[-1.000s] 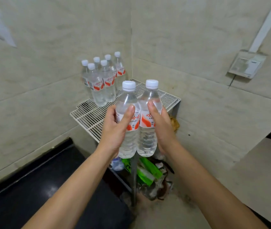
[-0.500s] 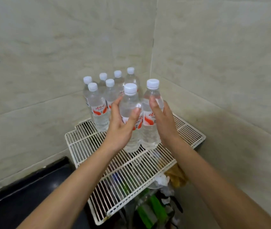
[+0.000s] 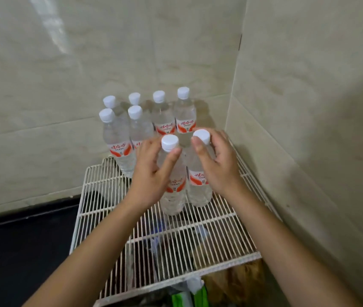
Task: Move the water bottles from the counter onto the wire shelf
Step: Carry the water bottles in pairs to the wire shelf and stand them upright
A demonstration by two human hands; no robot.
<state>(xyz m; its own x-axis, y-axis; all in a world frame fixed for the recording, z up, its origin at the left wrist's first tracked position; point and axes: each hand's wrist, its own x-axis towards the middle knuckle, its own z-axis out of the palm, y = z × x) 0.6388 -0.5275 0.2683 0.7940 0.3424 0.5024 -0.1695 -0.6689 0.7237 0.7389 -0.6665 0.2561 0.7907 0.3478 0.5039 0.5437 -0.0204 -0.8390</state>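
Observation:
Two clear water bottles with white caps and red-and-white labels stand upright on the white wire shelf (image 3: 209, 235). My left hand (image 3: 151, 171) wraps the left bottle (image 3: 173, 189) around its upper body. My right hand (image 3: 218, 165) grips the right bottle (image 3: 199, 187) near its shoulder. Both bottle bases rest on the wires. Behind them, several identical bottles (image 3: 182, 116) stand in two rows against the back wall.
Tiled walls meet in a corner right behind and to the right of the shelf. A dark counter (image 3: 21, 251) lies at the lower left. Under the shelf sit bags and green packaging (image 3: 198, 295).
Both hands carried the two bottles forward and down over the shelf. The bottles now stand on the wires in front of the back rows, and my hands have slid up towards the caps.

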